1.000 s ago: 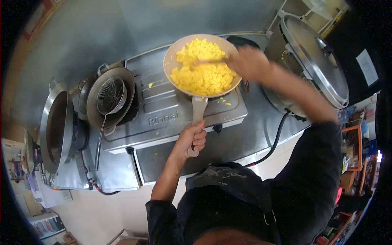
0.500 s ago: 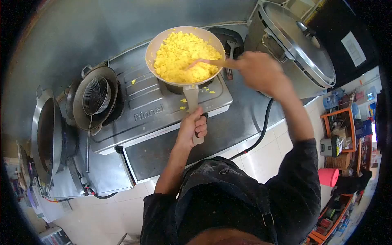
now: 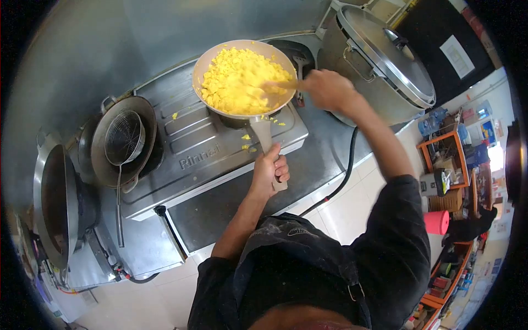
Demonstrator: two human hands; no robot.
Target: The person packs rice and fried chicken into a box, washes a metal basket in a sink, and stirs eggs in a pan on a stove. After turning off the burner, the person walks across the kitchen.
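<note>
My left hand (image 3: pixel 270 171) is wrapped round the beige handle of a frying pan (image 3: pixel 262 133) on the stove. Crumbled yellow scrambled egg (image 3: pixel 239 77) fills most of the pan. In my right hand (image 3: pixel 330 91), closed around its handle, is a wooden spatula (image 3: pixel 291 85) reaching over the pan's right rim. Its far end is blurred by motion among the egg, so its exact shape cannot be made out. Below the pan, a few egg bits (image 3: pixel 246 137) lie on the steel stove top (image 3: pixel 181 124).
Left of the stove a wire strainer (image 3: pixel 125 135) rests in a wok (image 3: pixel 99 146), beside a larger wok (image 3: pixel 58 201). A big lidded pot (image 3: pixel 349 69) stands to the right. Behind the pan lies a dark pan holding a turner (image 3: pixel 300 66). A black hose (image 3: pixel 352 148) crosses the counter edge.
The pan's handle end, with my left hand, has swung to the right. The spatula's end has shifted rightward within the egg. The whole view has turned slightly.
</note>
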